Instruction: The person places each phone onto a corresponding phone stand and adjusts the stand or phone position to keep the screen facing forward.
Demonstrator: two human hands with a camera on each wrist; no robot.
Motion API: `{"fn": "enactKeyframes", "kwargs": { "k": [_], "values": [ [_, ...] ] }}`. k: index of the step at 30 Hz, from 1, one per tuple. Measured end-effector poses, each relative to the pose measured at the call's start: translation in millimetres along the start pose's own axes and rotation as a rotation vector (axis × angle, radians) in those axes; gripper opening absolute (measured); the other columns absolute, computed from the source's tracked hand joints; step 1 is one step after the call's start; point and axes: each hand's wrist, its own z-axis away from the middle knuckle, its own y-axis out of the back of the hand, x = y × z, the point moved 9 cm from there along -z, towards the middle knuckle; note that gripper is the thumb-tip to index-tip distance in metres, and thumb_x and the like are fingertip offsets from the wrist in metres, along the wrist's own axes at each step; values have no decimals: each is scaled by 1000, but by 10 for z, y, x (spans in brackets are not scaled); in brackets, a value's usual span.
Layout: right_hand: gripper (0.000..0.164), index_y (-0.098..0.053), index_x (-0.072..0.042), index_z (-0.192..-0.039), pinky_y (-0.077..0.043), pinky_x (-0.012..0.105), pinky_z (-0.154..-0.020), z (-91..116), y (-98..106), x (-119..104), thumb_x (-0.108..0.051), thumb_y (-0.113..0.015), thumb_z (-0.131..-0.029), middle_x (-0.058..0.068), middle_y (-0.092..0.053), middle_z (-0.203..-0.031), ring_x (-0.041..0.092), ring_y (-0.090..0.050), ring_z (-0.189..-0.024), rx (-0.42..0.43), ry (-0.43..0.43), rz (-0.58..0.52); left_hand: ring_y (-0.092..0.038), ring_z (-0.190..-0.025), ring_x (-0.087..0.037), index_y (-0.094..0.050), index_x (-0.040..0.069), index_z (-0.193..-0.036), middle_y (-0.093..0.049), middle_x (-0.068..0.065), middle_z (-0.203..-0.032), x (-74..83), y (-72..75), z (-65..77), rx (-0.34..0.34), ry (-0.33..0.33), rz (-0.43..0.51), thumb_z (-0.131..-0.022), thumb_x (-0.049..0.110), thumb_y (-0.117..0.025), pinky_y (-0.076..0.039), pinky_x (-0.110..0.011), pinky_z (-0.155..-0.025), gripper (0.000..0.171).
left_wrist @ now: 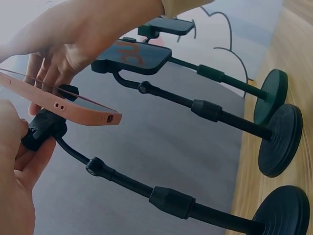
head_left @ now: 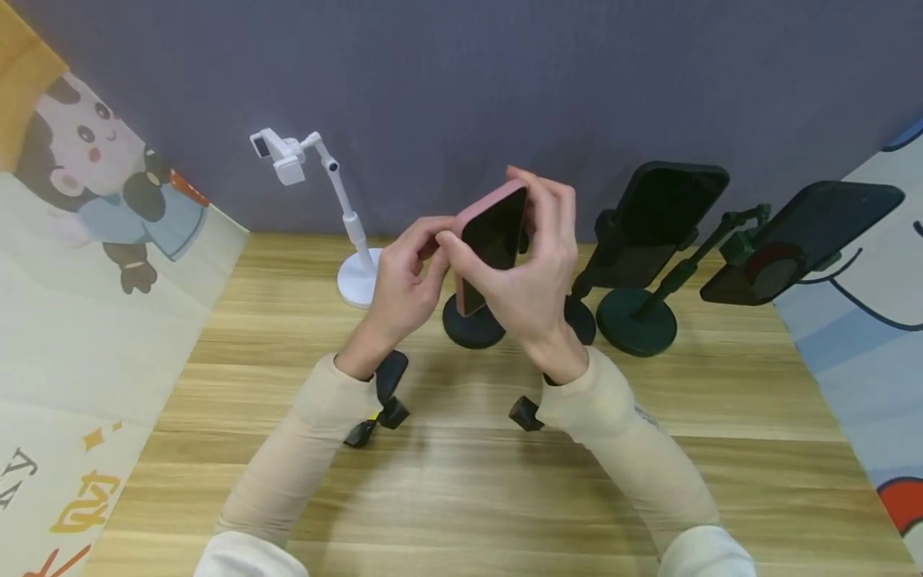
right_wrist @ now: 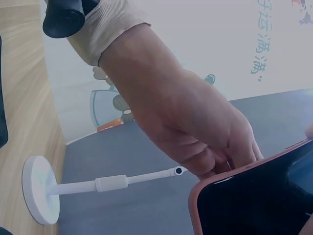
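1. I'm at a booth-like indoor workstation; whether home, shop or studio, I can't tell.
2. A grey-blue partition stands behind my wood-grain tabletop.
3. Cartoon-printed panels close it in on my left and right.
4. Phone stands line the far part, some bearing phones.

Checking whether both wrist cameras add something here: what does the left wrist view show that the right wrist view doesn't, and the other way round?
Only the left wrist view shows the black stand's clamp gripped by the left hand, the nearer mounted phone, the farther mounted phone and the port cutout on the pink-cased phone.

Only the right wrist view shows the white stand and the wall lettering.

Both share the pink-cased phone, parts of the left hand and right hand, the wood-grain tabletop and the grey panel.
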Motion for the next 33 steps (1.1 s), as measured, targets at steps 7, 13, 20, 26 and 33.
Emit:
{"fn": "enactKeyframes", "kwargs": {
  "k": [7, 13, 20, 26, 33],
  "values": [
    [73, -57, 1, -124, -43, 37, -58, 4, -12, 17, -37, -78, -65, 19, -51, -109, 21, -48, -81, 33, 10, 8, -59, -86, -20, -61, -11, -103, -62, -19, -98, 7, -6, -14, 5, -30, 33, -86, -11, -55, -54, -29, -73, 18],
    [73, -55, 0, -126, -43, 36, -58, 32, -51, 84, -36, -78, -67, 18, -51, -110, 19, -49, -81, 55, -2, 18, -58, -84, -21, -63, -10, -98, -62, -21, -97, 25, -10, -6, 17, -66, 6, -85, -12, -56, -53, -28, -71, 15],
    [71, -56, 1, -124, -42, 37, -54, 22, -36, 130, -38, -77, -68, 18, -50, -105, 20, -48, -75, 88, -7, 35, -57, -88, -21, -62, -11, -103, -61, -21, -101, 20, -40, 4, -24, -56, 15, -86, -13, -53, -53, -31, -76, 19],
    [72, -55, 2, -124, -43, 34, -55, 24, -44, 126, -40, -77, -68, 17, -50, -107, 17, -48, -77, 90, -10, 54, -57, -97, -24, -58, -14, -111, -58, -22, -107, 13, -44, 22, -72, -40, 93, -88, 0, -47, -52, -38, -84, 29],
    [71, -56, 1, -124, -41, 36, -55, 21, -31, 137, -41, -76, -70, 17, -50, -109, 20, -46, -74, 105, -17, 75, -55, -89, -22, -56, -16, -107, -54, -24, -102, 217, -58, -54, -137, -42, 127, -75, -11, -62, -52, -40, -81, 33]
  ]
}}
